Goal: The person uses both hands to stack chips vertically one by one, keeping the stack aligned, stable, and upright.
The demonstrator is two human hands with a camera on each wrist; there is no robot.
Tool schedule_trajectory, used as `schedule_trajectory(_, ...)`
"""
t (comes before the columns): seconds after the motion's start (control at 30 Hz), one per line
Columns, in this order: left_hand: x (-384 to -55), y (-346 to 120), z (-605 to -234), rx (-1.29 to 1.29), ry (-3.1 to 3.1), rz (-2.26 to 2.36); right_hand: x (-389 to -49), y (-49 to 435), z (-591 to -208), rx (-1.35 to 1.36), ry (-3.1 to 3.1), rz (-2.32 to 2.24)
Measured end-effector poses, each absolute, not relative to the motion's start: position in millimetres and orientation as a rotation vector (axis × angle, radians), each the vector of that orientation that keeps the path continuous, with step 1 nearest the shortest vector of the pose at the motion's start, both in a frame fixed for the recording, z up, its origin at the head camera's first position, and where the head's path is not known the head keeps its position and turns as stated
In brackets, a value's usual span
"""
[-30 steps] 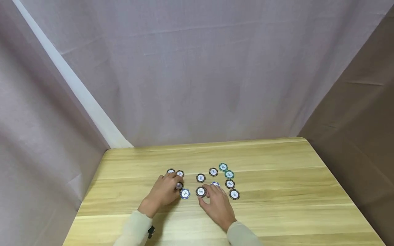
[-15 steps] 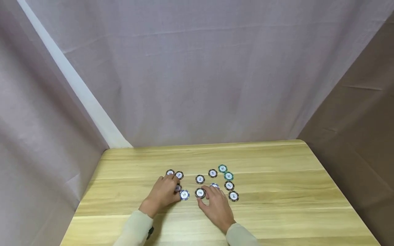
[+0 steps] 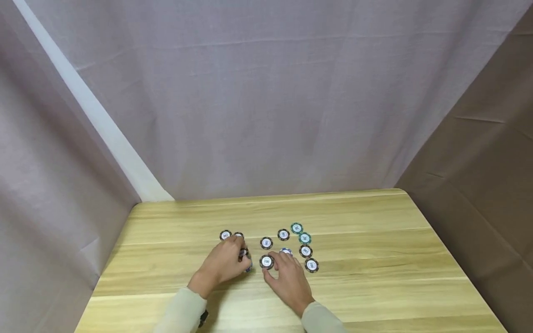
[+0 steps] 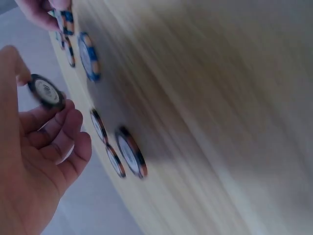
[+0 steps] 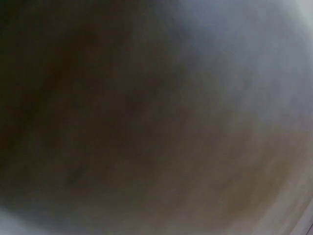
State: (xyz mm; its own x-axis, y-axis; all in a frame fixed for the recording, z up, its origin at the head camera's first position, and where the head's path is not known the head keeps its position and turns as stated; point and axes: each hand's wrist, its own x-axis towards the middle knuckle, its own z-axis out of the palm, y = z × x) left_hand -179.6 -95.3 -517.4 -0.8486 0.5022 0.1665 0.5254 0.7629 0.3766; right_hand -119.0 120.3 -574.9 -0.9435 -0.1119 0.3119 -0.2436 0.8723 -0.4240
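While a grey curtain (image 3: 266, 101) rises well beyond the central black chip (image 3: 266, 262), a wooden table (image 3: 374, 286) spreads out beneath and around it. On that chip's near right, the right hand (image 3: 289, 280) pinches it between thumb and fingers; to its left, the left hand (image 3: 222, 263) pinches a dark chip (image 4: 47, 91), held above the table, with thumb and fingertips at its edge. Around the central black chip lie a blue chip (image 3: 286, 251) to its right, partly covered, two green chips (image 3: 305, 238) farther right and beyond, and loose black chips (image 3: 266, 243) beyond and to both sides. All look like stiff, light discs, unlikely to break; their flat faces may slide, so the best hold is probably the rim, thumb against one edge and fingertips opposite.
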Motion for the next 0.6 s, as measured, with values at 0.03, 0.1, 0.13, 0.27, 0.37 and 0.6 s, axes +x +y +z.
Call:
schedule_trajectory(0.03,-178.3,-92.3,-517.0,-0.848,-2.903,-0.666,-119.1,120.4,-574.8,0.268,-2.766,0.677)
schedule_trajectory(0.1,-175.2,-86.3,-516.7,-0.86,-2.918,-0.687,-119.2,120.7,-575.1,0.272,-2.768,0.675)
schedule_trajectory(0.13,-174.0,-83.2,-516.8,-0.877,-2.918,-0.687,-119.3,121.0,-575.0,0.276,-2.768,0.675)
schedule_trajectory(0.27,-171.7,-71.4,-521.1,-0.956,-2.869,-0.657,-119.5,122.6,-575.3,0.284,-2.765,0.653)
schedule_trajectory(0.37,-172.0,-64.8,-524.8,-0.999,-2.813,-0.641,-119.6,123.2,-575.2,0.284,-2.753,0.642)
schedule_trajectory(0.6,-171.3,-57.7,-528.9,-1.001,-2.828,-0.74,-119.4,120.3,-575.0,0.278,-2.762,0.665)
